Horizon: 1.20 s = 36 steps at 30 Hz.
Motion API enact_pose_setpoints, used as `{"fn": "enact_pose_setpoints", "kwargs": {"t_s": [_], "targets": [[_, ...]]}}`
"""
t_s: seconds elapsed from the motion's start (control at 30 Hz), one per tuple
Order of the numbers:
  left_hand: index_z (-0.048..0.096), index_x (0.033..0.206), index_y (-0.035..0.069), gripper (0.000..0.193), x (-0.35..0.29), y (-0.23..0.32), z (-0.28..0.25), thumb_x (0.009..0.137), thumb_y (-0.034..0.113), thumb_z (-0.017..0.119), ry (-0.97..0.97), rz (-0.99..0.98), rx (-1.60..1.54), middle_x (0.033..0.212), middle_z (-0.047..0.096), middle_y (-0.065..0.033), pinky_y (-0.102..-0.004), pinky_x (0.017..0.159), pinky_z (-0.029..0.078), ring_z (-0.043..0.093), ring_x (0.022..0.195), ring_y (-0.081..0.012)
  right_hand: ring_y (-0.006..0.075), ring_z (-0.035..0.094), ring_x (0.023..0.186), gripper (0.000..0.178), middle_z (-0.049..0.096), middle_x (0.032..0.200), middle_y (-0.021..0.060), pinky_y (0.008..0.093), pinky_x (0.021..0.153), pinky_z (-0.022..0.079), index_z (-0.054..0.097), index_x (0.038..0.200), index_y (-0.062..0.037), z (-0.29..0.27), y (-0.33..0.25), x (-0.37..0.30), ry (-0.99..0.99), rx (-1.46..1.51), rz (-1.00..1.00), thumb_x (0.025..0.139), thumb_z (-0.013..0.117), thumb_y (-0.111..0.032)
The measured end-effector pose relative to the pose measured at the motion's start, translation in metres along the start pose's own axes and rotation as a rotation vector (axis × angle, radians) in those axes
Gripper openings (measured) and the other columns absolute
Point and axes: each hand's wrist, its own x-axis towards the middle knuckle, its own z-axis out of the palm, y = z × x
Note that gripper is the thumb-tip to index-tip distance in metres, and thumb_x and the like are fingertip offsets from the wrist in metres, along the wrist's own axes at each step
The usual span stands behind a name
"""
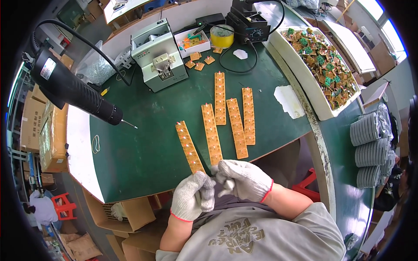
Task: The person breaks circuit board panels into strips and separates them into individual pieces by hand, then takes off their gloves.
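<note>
Both of my hands wear pale knitted gloves and are close together at the near edge of the green table. My left hand (pixel 191 198) has its fingers curled closed, covering the near end of the leftmost orange circuit-board strip (pixel 188 145). I cannot make out what the fingers hold. My right hand (pixel 244 177) is also closed, thumb and fingers bent together at the near end of a second board strip (pixel 210 130). Whatever is in its fingers is hidden. Farther right lie three more strips, among them a long board strip (pixel 248 115), all carrying small pale parts.
A black electric screwdriver (pixel 78 89) hangs at the left. Behind stand a grey bench machine (pixel 159 56), a soldering station (pixel 248 26) and several loose square boards (pixel 199 66). A white tray (pixel 322 114) of small boards stands right, near stacked grey parts (pixel 370 154).
</note>
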Motion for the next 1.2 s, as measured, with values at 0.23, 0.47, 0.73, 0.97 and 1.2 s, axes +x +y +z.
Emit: {"fn": "enact_pose_setpoints", "kwargs": {"t_s": [0.23, 0.47, 0.73, 0.97, 1.2], "targets": [[0.069, 0.110, -0.003, 0.036, -0.001, 0.012, 0.025, 0.107, 0.031, 0.056, 0.237, 0.027, -0.143, 0.077, 0.066, -0.0140, -0.0320, 0.051, 0.045, 0.057, 0.056, -0.0202, 0.0144, 0.067, 0.080, 0.029, 0.071, 0.100, 0.0110, 0.0315, 0.079, 0.059, 0.065, 0.123, 0.0015, 0.009, -0.006, -0.028, 0.079, 0.046, -0.011, 0.103, 0.066, -0.019], [0.069, 0.117, 0.003, 0.031, -0.016, -0.004, 0.043, 0.098, 0.027, 0.072, 0.612, 0.572, 1.013, 0.087, 0.069, -0.0132, -0.0360, 0.062, 0.054, 0.064, 0.064, -0.0232, 0.0182, 0.071, 0.095, 0.036, 0.072, 0.116, 0.0136, 0.0309, 0.085, 0.058, 0.063, 0.129, 0.0037, -0.023, -0.022, -0.056, 0.299, -0.651, -0.685, 0.095, 0.071, -0.004], [0.063, 0.127, 0.009, 0.058, 0.074, -0.015, 0.061, 0.082, 0.042, 0.082, 0.269, 1.357, 2.238, 0.140, 0.054, -0.0152, -0.0532, 0.096, 0.053, 0.058, 0.112, -0.0385, 0.0286, 0.071, 0.099, 0.043, 0.072, 0.117, 0.0161, 0.0365, 0.088, 0.056, 0.064, 0.126, 0.0017, -0.027, -0.079, -0.033, 0.736, -1.341, -1.138, 0.087, 0.077, -0.009], [0.062, 0.130, 0.008, 0.063, 0.101, 0.001, 0.077, 0.083, 0.047, 0.080, 0.436, 1.268, 2.330, 0.140, 0.052, -0.0176, -0.0560, 0.102, 0.049, 0.052, 0.123, -0.0447, 0.0382, 0.066, 0.112, 0.059, 0.069, 0.121, 0.0195, 0.0442, 0.099, 0.052, 0.061, 0.130, 0.0002, -0.022, -0.119, -0.006, 0.773, -1.819, -1.104, 0.080, 0.082, -0.022], [0.060, 0.128, 0.007, 0.062, 0.094, 0.041, 0.083, 0.082, 0.043, 0.080, 0.399, 1.242, 2.262, 0.136, 0.054, -0.0175, -0.0556, 0.097, 0.052, 0.056, 0.117, -0.0439, 0.0392, 0.062, 0.118, 0.060, 0.067, 0.126, 0.0193, 0.0467, 0.105, 0.048, 0.062, 0.126, -0.0010, 0.003, -0.138, 0.025, 0.744, -1.899, -1.056, 0.079, 0.082, -0.033]]}}
